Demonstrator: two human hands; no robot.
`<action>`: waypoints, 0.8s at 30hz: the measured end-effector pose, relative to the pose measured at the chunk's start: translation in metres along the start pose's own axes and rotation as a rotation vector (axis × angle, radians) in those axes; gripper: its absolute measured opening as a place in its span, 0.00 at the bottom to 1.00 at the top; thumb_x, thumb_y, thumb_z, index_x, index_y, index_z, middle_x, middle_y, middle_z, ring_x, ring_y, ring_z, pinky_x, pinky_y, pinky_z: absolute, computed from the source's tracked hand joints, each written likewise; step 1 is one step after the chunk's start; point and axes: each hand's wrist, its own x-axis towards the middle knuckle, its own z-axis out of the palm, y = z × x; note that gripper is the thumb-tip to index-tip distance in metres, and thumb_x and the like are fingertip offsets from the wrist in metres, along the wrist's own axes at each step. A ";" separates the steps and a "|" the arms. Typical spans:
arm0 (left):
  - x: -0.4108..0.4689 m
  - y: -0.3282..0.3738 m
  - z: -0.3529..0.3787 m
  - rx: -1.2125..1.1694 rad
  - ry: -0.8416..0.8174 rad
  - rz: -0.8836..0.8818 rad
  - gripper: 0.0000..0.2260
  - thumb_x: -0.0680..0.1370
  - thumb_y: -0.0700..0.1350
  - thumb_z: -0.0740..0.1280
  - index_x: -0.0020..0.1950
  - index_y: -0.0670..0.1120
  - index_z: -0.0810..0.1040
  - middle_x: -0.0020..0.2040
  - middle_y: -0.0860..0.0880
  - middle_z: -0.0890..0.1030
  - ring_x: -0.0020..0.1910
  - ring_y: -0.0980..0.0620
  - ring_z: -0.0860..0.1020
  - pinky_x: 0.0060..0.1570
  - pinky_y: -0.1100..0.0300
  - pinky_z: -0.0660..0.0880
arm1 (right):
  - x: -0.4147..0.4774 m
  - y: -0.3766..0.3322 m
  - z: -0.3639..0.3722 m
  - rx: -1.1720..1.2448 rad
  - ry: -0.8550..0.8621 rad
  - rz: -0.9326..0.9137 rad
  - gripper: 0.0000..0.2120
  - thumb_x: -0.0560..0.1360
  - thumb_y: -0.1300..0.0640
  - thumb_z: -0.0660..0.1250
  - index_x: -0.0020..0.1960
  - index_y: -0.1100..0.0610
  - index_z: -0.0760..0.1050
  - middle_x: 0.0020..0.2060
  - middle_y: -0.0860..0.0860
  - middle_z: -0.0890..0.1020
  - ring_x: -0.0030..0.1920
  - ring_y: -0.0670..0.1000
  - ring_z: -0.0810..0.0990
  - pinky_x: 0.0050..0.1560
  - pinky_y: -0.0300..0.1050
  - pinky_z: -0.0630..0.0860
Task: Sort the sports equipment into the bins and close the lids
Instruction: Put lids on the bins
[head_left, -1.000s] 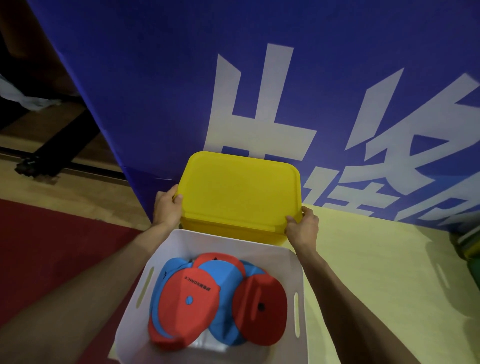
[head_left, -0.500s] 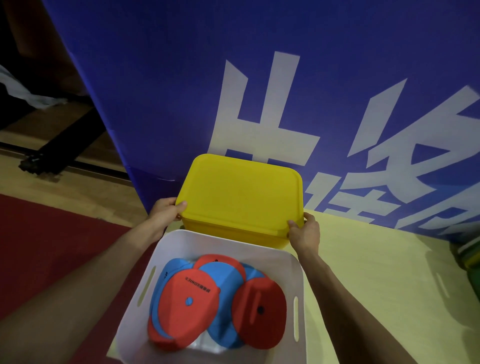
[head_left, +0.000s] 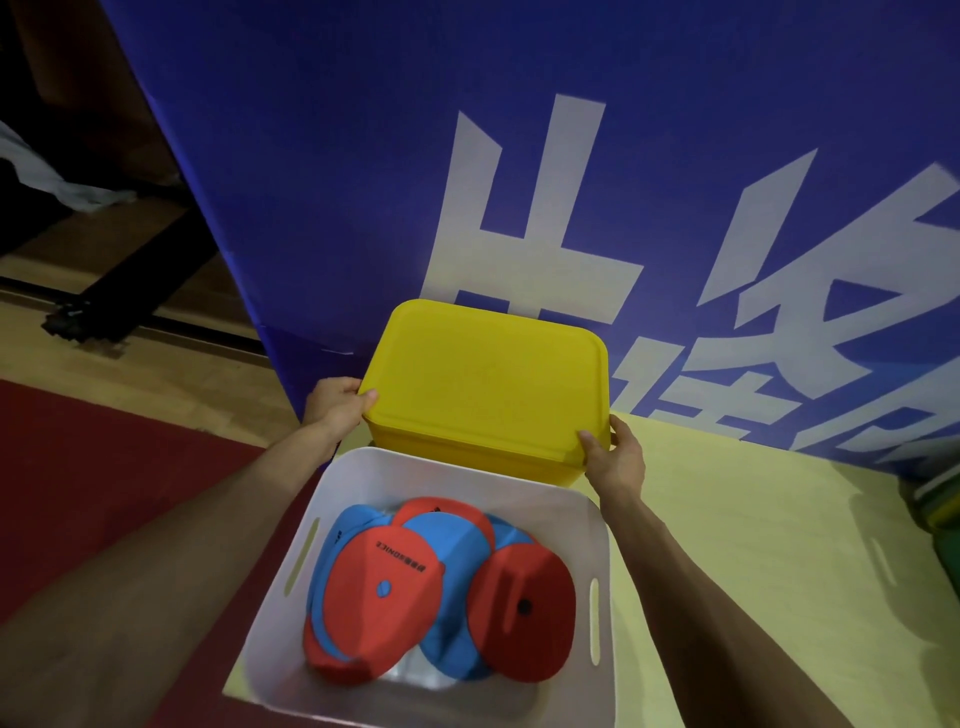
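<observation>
A yellow bin (head_left: 467, 465) stands on the floor against a blue banner, with a yellow lid (head_left: 485, 376) lying flat on top of it. My left hand (head_left: 337, 405) grips the lid's near-left corner, thumb on top of the rim. My right hand (head_left: 615, 457) grips the near-right corner in the same way. Closer to me sits an open white bin (head_left: 576, 506) with slot handles. Several red and blue pads (head_left: 431, 587) lie piled inside it.
The blue banner (head_left: 363, 182) with large white characters stands upright right behind the yellow bin. A dark red mat (head_left: 78, 478) covers the floor at left, a yellow mat (head_left: 769, 519) at right. A black stand foot (head_left: 78, 317) lies far left. Green objects (head_left: 943, 535) sit at the right edge.
My left hand has slid from the bin's left side onto the lid's near-left corner. The right hand stays on the near-right corner. The lid remains flat on the yellow bin.
</observation>
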 end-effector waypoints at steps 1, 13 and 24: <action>0.000 0.000 0.001 0.047 0.004 0.019 0.09 0.77 0.43 0.68 0.53 0.40 0.81 0.50 0.42 0.82 0.50 0.43 0.80 0.54 0.45 0.77 | 0.000 -0.001 -0.001 -0.007 -0.002 -0.002 0.28 0.77 0.51 0.67 0.73 0.58 0.64 0.69 0.58 0.71 0.67 0.61 0.71 0.66 0.59 0.71; -0.037 0.053 0.026 0.429 -0.007 0.529 0.20 0.76 0.38 0.67 0.68 0.44 0.72 0.64 0.44 0.70 0.62 0.45 0.72 0.63 0.53 0.70 | -0.009 -0.015 -0.033 -0.172 -0.008 -0.064 0.21 0.81 0.53 0.58 0.72 0.62 0.66 0.68 0.58 0.73 0.66 0.59 0.72 0.65 0.53 0.70; -0.126 0.150 0.122 0.238 -0.032 0.828 0.09 0.76 0.38 0.66 0.54 0.49 0.79 0.54 0.53 0.70 0.47 0.56 0.76 0.48 0.66 0.73 | 0.002 -0.021 -0.123 -0.260 -0.018 -0.302 0.16 0.77 0.65 0.57 0.59 0.60 0.78 0.59 0.55 0.81 0.59 0.55 0.79 0.60 0.46 0.73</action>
